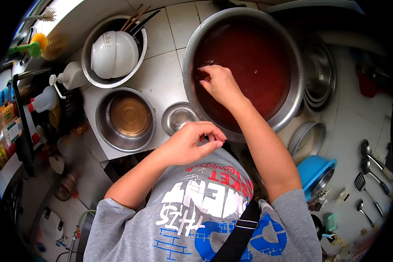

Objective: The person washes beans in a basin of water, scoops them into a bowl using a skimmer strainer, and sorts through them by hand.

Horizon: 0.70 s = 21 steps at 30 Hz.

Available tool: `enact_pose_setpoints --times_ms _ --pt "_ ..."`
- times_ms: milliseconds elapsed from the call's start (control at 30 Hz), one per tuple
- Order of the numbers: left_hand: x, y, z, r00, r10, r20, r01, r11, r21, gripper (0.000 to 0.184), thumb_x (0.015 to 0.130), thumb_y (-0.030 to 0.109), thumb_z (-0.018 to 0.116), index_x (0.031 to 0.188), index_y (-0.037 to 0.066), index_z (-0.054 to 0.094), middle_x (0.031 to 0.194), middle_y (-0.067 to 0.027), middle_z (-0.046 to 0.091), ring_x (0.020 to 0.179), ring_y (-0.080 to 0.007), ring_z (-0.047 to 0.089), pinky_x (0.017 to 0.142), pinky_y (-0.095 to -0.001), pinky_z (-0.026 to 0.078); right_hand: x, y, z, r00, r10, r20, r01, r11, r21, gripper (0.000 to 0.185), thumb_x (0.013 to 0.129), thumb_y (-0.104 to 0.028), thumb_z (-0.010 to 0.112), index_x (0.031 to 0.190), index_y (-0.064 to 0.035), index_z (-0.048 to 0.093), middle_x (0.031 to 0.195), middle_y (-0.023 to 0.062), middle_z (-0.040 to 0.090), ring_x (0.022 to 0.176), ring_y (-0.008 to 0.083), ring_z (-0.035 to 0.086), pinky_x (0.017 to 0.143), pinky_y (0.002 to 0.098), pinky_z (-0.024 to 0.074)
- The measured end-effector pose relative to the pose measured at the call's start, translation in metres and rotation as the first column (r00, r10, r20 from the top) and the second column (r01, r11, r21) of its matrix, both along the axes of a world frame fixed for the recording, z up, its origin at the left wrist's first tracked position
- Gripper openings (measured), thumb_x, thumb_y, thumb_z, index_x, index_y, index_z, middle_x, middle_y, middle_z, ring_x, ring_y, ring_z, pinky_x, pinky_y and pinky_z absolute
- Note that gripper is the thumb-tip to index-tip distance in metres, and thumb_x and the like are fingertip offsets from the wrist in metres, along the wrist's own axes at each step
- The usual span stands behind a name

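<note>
Grey shirt (126,236), left hand (195,140) half-curled, right hand (220,84) over basin (297,74)

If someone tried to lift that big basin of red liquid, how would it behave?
The basin would probably feel heavy, being wide and holding a broad pool of liquid. Tilted, it would likely let the liquid slosh toward the rim. Its wall looks like metal, so it should stay fairly stiff.

Daylight seems to enter at the upper left, where a surface glares white. The tiled counter is bright, the lower left dim and hazy. Wide-angle distortion bends the edges, black fills the corners, and metal rims catch highlights.
</note>
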<state>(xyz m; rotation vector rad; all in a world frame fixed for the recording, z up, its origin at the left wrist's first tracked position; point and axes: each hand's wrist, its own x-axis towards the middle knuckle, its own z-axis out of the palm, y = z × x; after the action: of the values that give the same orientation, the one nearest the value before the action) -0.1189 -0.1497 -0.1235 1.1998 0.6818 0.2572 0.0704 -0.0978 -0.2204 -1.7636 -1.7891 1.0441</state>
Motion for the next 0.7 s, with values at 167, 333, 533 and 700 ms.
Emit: enact_pose_setpoints --times_ms 167,333,533,700 --pt "0.0 0.003 0.0 1.0 0.008 0.002 -0.008 0.999 0.041 0.012 0.091 0.008 0.072 0.101 0.001 0.075 0.089 -0.0055 0.072 0.08 -0.013 0.063 0.073 -0.0286 0.049 -0.015 -0.001 0.007 0.996 -0.062 -0.066 0.054 0.992 -0.117 0.021 0.082 -0.002 0.075 0.103 0.0013 0.074 0.096 0.0205 0.074 0.084 0.0351 0.074 0.079 0.0402 0.06" --pt "0.004 0.002 0.002 1.0 -0.02 -0.012 0.02 0.999 0.04 0.012 0.092 0.008 0.072 0.101 0.001 0.075 0.089 -0.0055 0.072 0.08 -0.0127 0.063 0.073 -0.0284 0.049 0.013 -0.021 0.026 0.822 -0.356 -0.444 0.158 0.893 -0.422 0.015 0.09 -0.005 0.074 0.101 0.0042 0.072 0.094 0.0129 0.075 0.083 0.0169 0.074 0.075 0.0283 0.0594" --pt "0.013 -0.004 -0.002 0.995 -0.097 0.007 0.097 0.995 0.019 0.013 0.092 0.008 0.071 0.104 0.001 0.074 0.092 -0.0062 0.073 0.084 -0.0134 0.066 0.074 -0.0282 0.051 0.058 -0.052 0.054 0.633 -0.544 -0.551 0.243 0.815 -0.526 0.019 0.094 -0.004 0.071 0.111 0.0042 0.068 0.1 0.0117 0.073 0.089 0.0143 0.071 0.08 0.0257 0.0582" --pt "0.024 -0.011 0.0 0.98 -0.199 0.022 0.198 0.98 0.023 0.015 0.093 0.007 0.071 0.105 0.0 0.073 0.098 -0.0084 0.073 0.091 -0.0163 0.069 0.079 -0.0298 0.053 0.039 -0.051 0.037 0.874 -0.37 -0.315 0.244 0.895 -0.373 0.019 0.093 -0.004 0.068 0.111 0.0017 0.071 0.103 0.011 0.074 0.087 0.0153 0.072 0.079 0.0286 0.0577"
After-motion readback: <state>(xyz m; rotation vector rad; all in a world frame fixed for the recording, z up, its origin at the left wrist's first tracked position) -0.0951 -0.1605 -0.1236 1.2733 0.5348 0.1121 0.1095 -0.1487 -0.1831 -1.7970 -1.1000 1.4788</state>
